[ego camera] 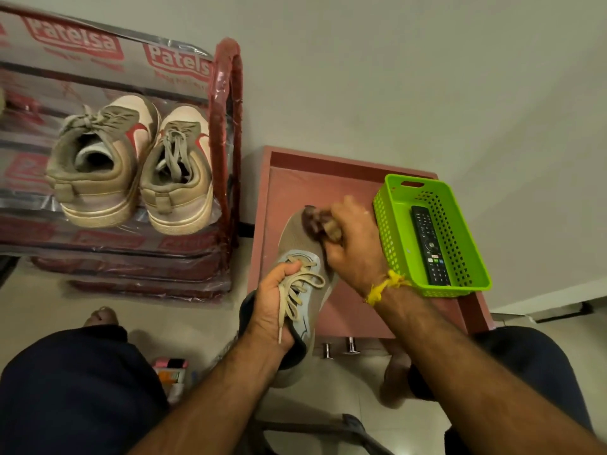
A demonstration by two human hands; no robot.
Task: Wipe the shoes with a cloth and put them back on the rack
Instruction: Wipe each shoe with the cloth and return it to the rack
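Observation:
A grey-beige sneaker [295, 238] with pale laces points away from me over a pink stool. My left hand [274, 300] grips it at the laces and tongue, fingers curled into the opening. My right hand [353, 244] holds a bunched brown cloth [317, 221] pressed on the shoe's toe. A pair of beige sneakers with red stripes [131, 162] stands on the red rack [226, 126] at the left, heels toward me.
The rack is wrapped in printed plastic. A green perforated basket [394, 231] holding a black remote [430, 244] sits on the right side of the pink stool [345, 178]. My knees and feet frame the tiled floor; small items lie by my left knee.

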